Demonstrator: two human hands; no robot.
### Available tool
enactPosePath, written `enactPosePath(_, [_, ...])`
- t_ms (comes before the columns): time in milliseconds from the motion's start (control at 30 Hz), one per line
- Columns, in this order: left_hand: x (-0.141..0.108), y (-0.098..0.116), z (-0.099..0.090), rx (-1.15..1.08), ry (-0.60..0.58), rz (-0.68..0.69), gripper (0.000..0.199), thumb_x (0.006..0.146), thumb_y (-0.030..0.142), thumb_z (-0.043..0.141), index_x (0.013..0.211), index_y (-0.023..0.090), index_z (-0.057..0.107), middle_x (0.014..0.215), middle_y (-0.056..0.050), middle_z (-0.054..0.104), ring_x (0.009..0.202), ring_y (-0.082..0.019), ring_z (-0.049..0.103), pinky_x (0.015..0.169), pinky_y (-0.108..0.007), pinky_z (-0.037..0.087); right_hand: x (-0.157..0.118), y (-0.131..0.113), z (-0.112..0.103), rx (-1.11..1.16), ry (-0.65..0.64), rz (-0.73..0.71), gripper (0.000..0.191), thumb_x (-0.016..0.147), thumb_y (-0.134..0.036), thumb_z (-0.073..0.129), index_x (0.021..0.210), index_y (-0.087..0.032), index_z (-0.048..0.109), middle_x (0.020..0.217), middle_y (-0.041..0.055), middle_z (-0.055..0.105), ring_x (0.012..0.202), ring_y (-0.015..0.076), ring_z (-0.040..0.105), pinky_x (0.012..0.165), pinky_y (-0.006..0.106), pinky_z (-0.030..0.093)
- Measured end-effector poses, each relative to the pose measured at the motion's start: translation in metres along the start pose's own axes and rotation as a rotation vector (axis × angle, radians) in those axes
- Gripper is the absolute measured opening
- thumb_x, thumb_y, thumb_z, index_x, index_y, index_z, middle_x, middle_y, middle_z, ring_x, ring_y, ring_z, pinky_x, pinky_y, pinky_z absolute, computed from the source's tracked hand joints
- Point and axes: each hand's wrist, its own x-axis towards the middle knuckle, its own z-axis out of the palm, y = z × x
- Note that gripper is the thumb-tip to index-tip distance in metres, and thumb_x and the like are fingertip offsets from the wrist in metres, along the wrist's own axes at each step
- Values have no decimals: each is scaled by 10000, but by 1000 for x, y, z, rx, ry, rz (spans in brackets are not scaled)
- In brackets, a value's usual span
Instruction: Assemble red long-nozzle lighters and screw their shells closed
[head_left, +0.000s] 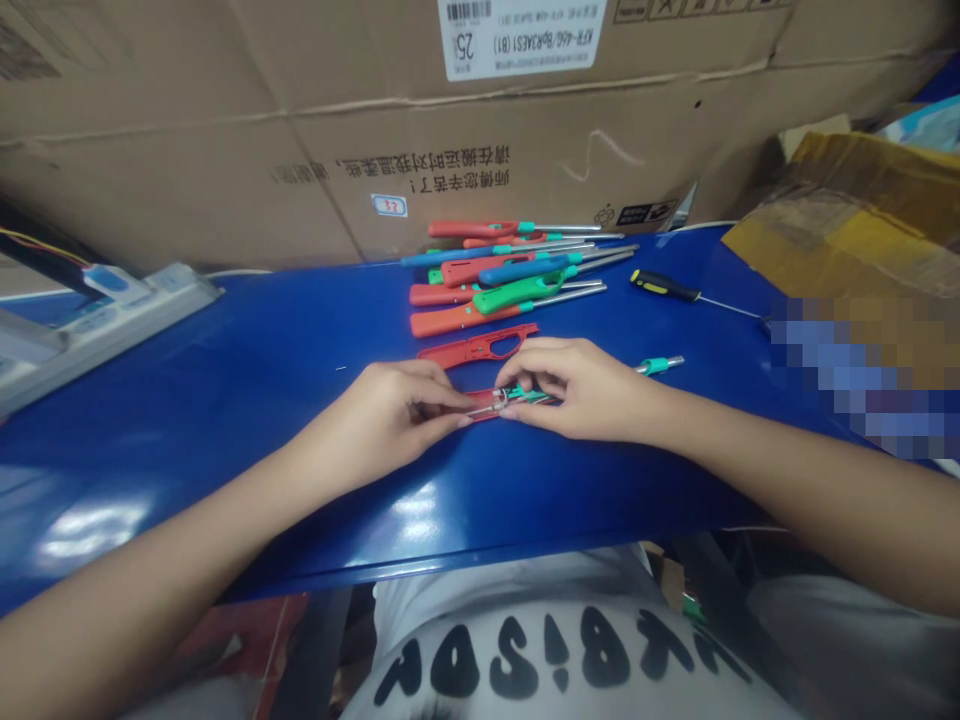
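Note:
Low over the blue table, both hands are closed on an opened red lighter body with its inner parts showing. My left hand pinches its left end between thumb and fingers. My right hand grips the right end, around the green inner parts. A metal tube with a green collar sticks out to the right from behind this hand. Just beyond the hands lies a separate red shell half with a trigger opening. Fingers hide much of the lighter body.
A pile of long-nosed lighters, red, blue, green and orange, lies behind the shell half. To the right is a black-and-yellow screwdriver. A large cardboard box stands along the back; a power strip lies at left, yellow-taped packaging at right.

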Motion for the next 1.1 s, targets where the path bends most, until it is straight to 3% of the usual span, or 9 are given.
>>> enactPosePath(133, [1, 0, 4, -21, 27, -26, 193, 896, 298, 715, 1056, 257, 815, 843, -24, 719, 705, -126, 660, 637, -221, 509, -1, 1, -3, -74, -50, -25, 262, 832, -225, 764, 1080, -177, 695, 897, 21, 625, 772, 135, 545, 689, 250, 433])
enactPosePath(367, [1, 3, 7, -102, 85, -68, 205, 887, 335, 712, 1031, 237, 821, 899, -38, 776, 757, -151, 707, 656, -232, 544, -1, 3, -3, -97, -66, -18, 202, 865, -236, 746, 1053, -166, 731, 971, 49, 658, 767, 131, 573, 708, 260, 458])
enactPosePath(633, [4, -2, 14, -268, 120, -241, 157, 807, 335, 791, 921, 236, 835, 874, -22, 808, 733, -177, 753, 660, -246, 599, -1, 3, -4, -106, -69, -12, 219, 853, -231, 765, 1052, -142, 741, 964, 49, 663, 771, 131, 584, 709, 260, 455])
enactPosePath(867, [2, 0, 1, -94, 46, -61, 142, 862, 278, 731, 963, 271, 832, 934, 10, 815, 812, -182, 773, 730, -237, 606, -3, 0, -6, -169, -89, -23, 194, 880, -216, 717, 1064, -160, 740, 988, 61, 663, 808, 148, 605, 721, 267, 464])
enactPosePath(1100, [7, -14, -6, -306, -78, -234, 221, 852, 311, 730, 1035, 220, 815, 818, -16, 808, 677, -180, 755, 616, -244, 609, -4, -3, -7, -226, -134, -1, 243, 910, -246, 680, 1129, -154, 735, 1022, 76, 653, 883, 179, 637, 745, 281, 477])
